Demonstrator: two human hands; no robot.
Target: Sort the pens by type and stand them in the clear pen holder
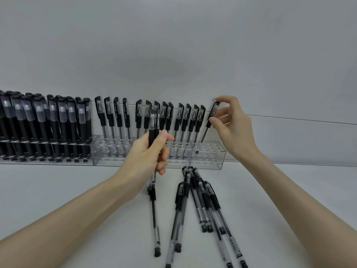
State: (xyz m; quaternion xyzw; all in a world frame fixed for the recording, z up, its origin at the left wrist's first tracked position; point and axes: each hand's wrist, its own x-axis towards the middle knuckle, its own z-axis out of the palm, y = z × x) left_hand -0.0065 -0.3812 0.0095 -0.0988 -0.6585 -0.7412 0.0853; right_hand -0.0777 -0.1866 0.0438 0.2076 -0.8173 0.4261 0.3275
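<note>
A long clear pen holder (209, 154) stands against the wall. Its left part is packed with matte black pens (58, 122); its middle and right hold several clear-barrelled black gel pens (181, 120) upright. My right hand (231, 122) pinches the cap end of one gel pen (211, 118), tilted, with its lower end in a hole near the holder's right end. My left hand (148, 155) grips a small bundle of gel pens (153, 122) upright in front of the holder's middle. Several loose gel pens (195, 207) lie on the white table below.
One single pen (154, 219) lies apart, left of the loose pile. The white wall (173, 45) rises right behind the holder. The holder's rightmost holes (212, 147) hold nothing. White table surface (58, 180) spreads on both sides of my forearms.
</note>
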